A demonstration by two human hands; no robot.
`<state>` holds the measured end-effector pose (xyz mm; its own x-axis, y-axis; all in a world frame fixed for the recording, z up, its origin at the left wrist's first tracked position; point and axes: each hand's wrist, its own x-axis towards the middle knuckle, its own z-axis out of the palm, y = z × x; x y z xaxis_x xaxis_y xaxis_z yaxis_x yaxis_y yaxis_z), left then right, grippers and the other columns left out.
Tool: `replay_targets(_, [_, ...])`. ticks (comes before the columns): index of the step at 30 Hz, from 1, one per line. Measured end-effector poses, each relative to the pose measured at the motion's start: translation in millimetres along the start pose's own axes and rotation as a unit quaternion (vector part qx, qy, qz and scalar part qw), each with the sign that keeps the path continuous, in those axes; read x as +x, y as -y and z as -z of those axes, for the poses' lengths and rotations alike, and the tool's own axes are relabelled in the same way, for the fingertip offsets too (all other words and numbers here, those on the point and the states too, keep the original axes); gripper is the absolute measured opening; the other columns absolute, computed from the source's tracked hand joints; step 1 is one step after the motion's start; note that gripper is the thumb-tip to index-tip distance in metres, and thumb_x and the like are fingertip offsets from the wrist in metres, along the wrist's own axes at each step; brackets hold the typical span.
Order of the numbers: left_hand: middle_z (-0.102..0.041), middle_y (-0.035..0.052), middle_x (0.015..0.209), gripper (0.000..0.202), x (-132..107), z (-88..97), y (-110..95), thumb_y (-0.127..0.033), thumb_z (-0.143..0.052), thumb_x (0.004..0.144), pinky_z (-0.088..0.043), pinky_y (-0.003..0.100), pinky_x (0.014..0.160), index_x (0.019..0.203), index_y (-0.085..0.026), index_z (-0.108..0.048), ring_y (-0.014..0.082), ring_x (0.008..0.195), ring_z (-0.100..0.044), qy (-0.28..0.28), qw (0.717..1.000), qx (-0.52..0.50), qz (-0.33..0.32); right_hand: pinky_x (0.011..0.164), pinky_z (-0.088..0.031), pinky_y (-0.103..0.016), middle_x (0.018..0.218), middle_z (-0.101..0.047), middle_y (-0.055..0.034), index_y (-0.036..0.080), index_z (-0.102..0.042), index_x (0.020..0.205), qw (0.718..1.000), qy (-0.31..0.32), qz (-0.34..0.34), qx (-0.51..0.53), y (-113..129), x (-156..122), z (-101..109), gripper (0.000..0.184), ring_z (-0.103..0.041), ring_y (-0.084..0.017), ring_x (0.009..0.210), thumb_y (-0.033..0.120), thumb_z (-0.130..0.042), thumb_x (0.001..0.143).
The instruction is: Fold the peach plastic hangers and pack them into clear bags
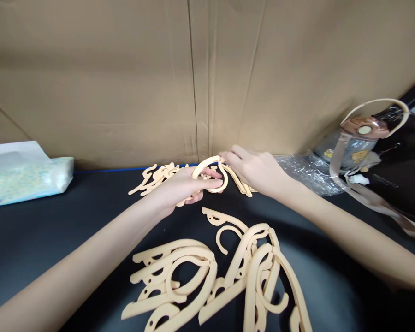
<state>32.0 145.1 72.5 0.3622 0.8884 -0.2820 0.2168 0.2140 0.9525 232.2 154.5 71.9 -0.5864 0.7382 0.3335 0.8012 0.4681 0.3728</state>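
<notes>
In my left hand [188, 186] is a cream plastic folding hanger [204, 163], its curved arm and hook standing up between thumb and fingers. The fingers of my right hand [251, 167] are closed at the hanger's top joint, touching it from the right. What lies under those fingertips is partly hidden. Beyond my left hand lies a group of loose hanger parts [159, 175], arms and hooks. More long arm pieces [235, 179] lie just under my right hand. Nearer to me, a pile of folding hangers [193, 258] with hooks attached spreads over the black table.
A pack of tissues [27, 177] lies at the left. At the right are crumpled clear plastic wrap [302, 173], a strapped drink bottle [352, 140] and a black bag [397, 175]. A cardboard wall [124, 83] closes off the table's far edge.
</notes>
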Motion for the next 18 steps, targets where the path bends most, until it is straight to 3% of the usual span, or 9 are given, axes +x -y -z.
replay_targets(3, [-0.072, 0.0041, 0.077, 0.032, -4, 1.5, -2, -0.027, -0.077, 0.079, -0.017, 0.011, 0.032, 0.106, -0.016, -0.066, -0.0014, 0.036, -0.030, 0.028, 0.999, 0.015, 0.012, 0.053, -0.031, -0.031, 0.100, -0.066, -0.0078, 0.011, -0.059, 0.122, 0.996, -0.001, 0.080, -0.031, 0, -2, 0, 0.029, -0.066, -0.020, 0.085, 0.010, -0.042, 0.098])
replay_targets(6, [-0.076, 0.0065, 0.089, 0.029, -2, 5.1, -4, -0.026, -0.071, 0.083, -0.017, 0.012, 0.033, 0.111, -0.019, -0.063, -0.0010, 0.037, -0.030, 0.049, 0.998, 0.040, 0.009, 0.056, -0.034, -0.030, 0.099, -0.065, -0.0099, 0.006, -0.057, 0.123, 0.994, 0.001, 0.100, -0.045, 3, -2, 2, 0.031, -0.065, -0.022, 0.088, 0.005, -0.039, 0.097])
replay_targets(8, [-0.076, 0.0047, 0.084, 0.024, -1, 6.2, -4, -0.022, -0.069, 0.084, -0.019, 0.012, 0.033, 0.107, -0.019, -0.062, -0.0006, 0.036, -0.031, 0.040, 0.998, 0.054, -0.001, 0.057, -0.034, -0.030, 0.100, -0.065, -0.0123, 0.006, -0.056, 0.121, 0.995, 0.013, 0.094, -0.037, 2, 0, 4, 0.032, -0.065, -0.023, 0.090, 0.002, -0.037, 0.096])
replay_targets(10, [-0.074, 0.0011, 0.071, 0.019, 0, 6.0, -3, -0.013, -0.069, 0.082, -0.021, 0.012, 0.033, 0.099, -0.018, -0.062, -0.0003, 0.034, -0.033, 0.014, 0.998, 0.062, -0.012, 0.057, -0.032, -0.031, 0.096, -0.067, -0.0124, 0.008, -0.057, 0.117, 0.997, 0.057, 0.041, 0.012, -5, 2, 3, 0.031, -0.065, -0.024, 0.083, 0.002, -0.038, 0.094])
replay_targets(12, [-0.069, -0.0021, 0.059, 0.019, -1, 5.0, -1, -0.004, -0.069, 0.077, -0.023, 0.012, 0.032, 0.090, -0.017, -0.063, 0.0007, 0.030, -0.035, -0.008, 0.998, 0.068, -0.016, 0.057, -0.031, -0.030, 0.087, -0.069, -0.0102, 0.011, -0.059, 0.111, 0.989, 0.110, -0.055, 0.084, -22, 6, -2, 0.026, -0.064, -0.022, 0.073, 0.005, -0.042, 0.093])
replay_targets(14, [-0.064, -0.0039, 0.052, 0.018, -3, 4.5, 0, -0.002, -0.069, 0.076, -0.027, 0.014, 0.032, 0.087, -0.016, -0.064, 0.0030, 0.030, -0.039, -0.017, 0.998, 0.061, -0.016, 0.060, -0.034, -0.029, 0.085, -0.071, -0.0097, 0.014, -0.060, 0.105, 0.981, 0.109, -0.115, 0.111, -43, 8, -10, 0.021, -0.063, -0.020, 0.071, 0.011, -0.041, 0.096])
replay_targets(18, [-0.071, 0.0008, 0.070, 0.022, -3, 6.6, 0, -0.017, -0.068, 0.085, -0.049, 0.019, 0.047, 0.107, -0.018, -0.066, 0.0108, 0.052, -0.062, 0.003, 1.000, -0.008, -0.007, 0.064, -0.039, -0.030, 0.085, -0.072, -0.0110, 0.015, -0.062, 0.101, 0.965, 0.112, -0.202, 0.125, -69, 7, -33, 0.035, -0.066, -0.021, 0.074, 0.023, -0.028, 0.103])
